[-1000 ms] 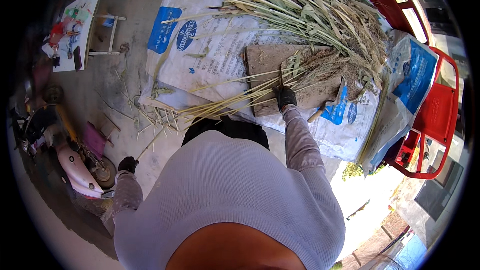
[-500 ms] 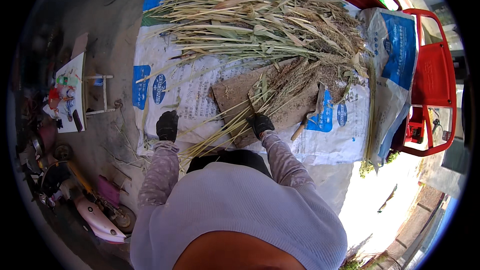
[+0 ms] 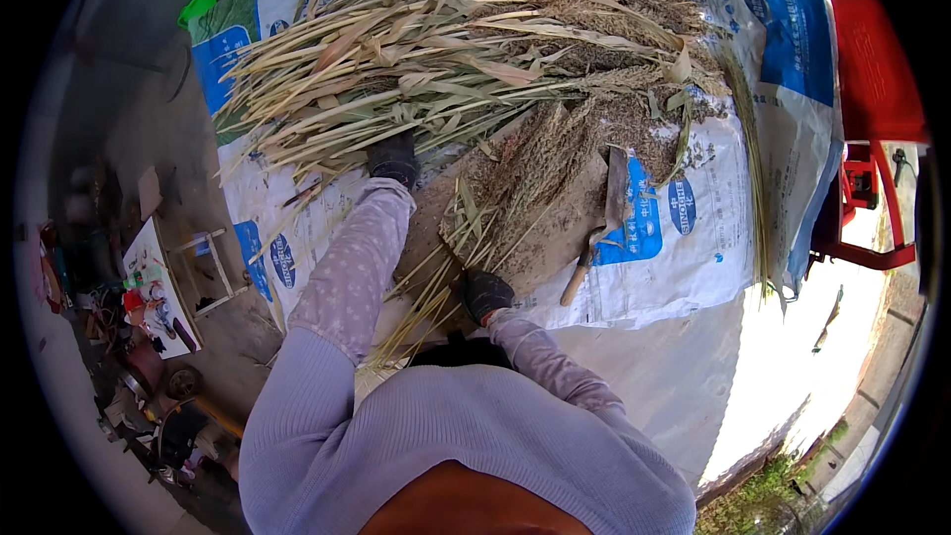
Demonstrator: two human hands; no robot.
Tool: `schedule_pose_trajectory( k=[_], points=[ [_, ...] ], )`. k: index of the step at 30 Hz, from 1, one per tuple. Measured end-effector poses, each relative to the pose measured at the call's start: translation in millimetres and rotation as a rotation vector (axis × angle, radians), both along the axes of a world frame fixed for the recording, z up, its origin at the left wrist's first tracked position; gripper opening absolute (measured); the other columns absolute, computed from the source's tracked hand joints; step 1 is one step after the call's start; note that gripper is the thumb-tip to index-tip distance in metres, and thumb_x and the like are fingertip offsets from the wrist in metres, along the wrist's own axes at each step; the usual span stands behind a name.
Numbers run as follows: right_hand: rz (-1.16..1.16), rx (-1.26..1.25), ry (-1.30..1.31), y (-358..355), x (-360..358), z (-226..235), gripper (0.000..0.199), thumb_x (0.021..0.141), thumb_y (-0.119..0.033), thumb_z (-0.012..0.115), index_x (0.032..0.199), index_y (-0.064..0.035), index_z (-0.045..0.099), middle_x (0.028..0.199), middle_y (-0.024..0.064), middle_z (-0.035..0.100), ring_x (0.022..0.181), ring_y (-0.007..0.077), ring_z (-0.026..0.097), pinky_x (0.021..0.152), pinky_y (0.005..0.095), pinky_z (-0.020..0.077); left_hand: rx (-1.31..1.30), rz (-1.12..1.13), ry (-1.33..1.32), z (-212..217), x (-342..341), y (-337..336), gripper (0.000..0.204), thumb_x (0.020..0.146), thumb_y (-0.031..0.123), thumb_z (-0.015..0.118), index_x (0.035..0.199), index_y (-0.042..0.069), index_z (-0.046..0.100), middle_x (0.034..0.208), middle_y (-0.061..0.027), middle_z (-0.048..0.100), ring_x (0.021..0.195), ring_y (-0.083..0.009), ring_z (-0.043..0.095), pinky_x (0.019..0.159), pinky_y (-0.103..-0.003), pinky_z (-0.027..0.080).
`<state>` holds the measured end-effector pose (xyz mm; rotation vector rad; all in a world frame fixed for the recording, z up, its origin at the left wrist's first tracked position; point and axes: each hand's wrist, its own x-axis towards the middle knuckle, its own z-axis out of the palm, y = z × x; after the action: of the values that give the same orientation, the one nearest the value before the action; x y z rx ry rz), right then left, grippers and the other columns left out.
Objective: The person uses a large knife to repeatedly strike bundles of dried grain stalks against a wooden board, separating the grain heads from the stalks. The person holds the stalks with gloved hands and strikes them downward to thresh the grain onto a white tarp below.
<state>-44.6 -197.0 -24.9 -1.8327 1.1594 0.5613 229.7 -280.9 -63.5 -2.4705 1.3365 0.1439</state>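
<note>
A large pile of dry sorghum stalks [image 3: 396,89] lies across the far side, with its cut ends to the left and brown seed heads to the right. My left hand [image 3: 394,159], in a dark glove, reaches to the near edge of this pile; its fingers are hidden among the stalks. Closer to me, a smaller bundle of sorghum stalks [image 3: 426,297] lies over a brown board [image 3: 555,228]. My gloved right hand [image 3: 482,294] is closed on that bundle. To its right rests a wooden-handled blade [image 3: 616,193], touched by neither hand.
White and blue printed sacks [image 3: 693,267] are spread beneath everything. A red metal frame [image 3: 877,50] stands at the right. At the left are a small white table [image 3: 158,287] with items on it and a metal stool frame [image 3: 213,272]. Loose seeds lie on the sacks.
My left hand has moved forward and right, from bare sacking to the large pile. My right hand stays at the small bundle. The whole view has shifted and turned.
</note>
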Motion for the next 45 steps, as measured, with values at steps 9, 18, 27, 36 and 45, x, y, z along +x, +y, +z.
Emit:
schedule_pose_trajectory(
  k=[9,18,27,36,45],
  points=[
    [0.058,-0.053,-0.059,-5,-5,-5,0.031,0.083,-0.039,0.053,0.094,-0.0122,0.064,0.089,0.0135,0.066,0.085,0.0322,0.063,0.07,0.0452,0.0504,-0.162,0.0,0.57,40,-19,56,0.036,0.083,0.035,0.056,0.107,0.007,0.061,0.108,-0.0161,0.061,0.1,-0.0341,0.056,0.086,-0.041,0.045],
    [0.019,-0.021,-0.11,-1,-5,-15,0.038,0.077,-0.044,0.057,0.095,-0.0106,0.063,0.091,0.0162,0.065,0.087,0.0337,0.062,0.074,0.047,0.0489,-0.411,0.553,1.059,121,-82,217,0.023,0.087,0.023,0.055,0.098,0.006,0.065,0.08,-0.0096,0.065,0.071,-0.0194,0.06,0.068,-0.031,0.047],
    [-0.024,-0.166,-0.516,5,-40,-26,0.043,0.082,-0.041,0.056,0.102,-0.0036,0.059,0.087,0.0197,0.064,0.086,0.0366,0.061,0.074,0.0465,0.0471,-0.622,0.442,1.107,77,-127,236,0.029,0.087,0.027,0.053,0.099,0.003,0.064,0.086,-0.012,0.065,0.073,-0.0227,0.061,0.07,-0.032,0.047],
    [-0.064,-0.338,-0.351,-35,-82,24,0.05,0.077,-0.041,0.064,0.106,-0.0009,0.057,0.084,0.0218,0.063,0.078,0.0362,0.062,0.065,0.0426,0.0487,-0.289,-0.095,0.824,-15,-156,216,0.027,0.086,0.028,0.048,0.097,0.009,0.064,0.095,-0.0143,0.063,0.088,-0.0326,0.06,0.079,-0.043,0.045],
    [0.075,-0.285,-0.126,-96,-69,-32,0.043,0.081,-0.043,0.055,0.1,-0.0041,0.06,0.094,0.0223,0.062,0.093,0.0387,0.057,0.079,0.046,0.0452,-0.199,-0.124,0.778,17,-149,214,0.023,0.085,0.021,0.047,0.098,0.013,0.065,0.1,-0.0114,0.062,0.095,-0.029,0.059,0.083,-0.04,0.046]
  ],
)
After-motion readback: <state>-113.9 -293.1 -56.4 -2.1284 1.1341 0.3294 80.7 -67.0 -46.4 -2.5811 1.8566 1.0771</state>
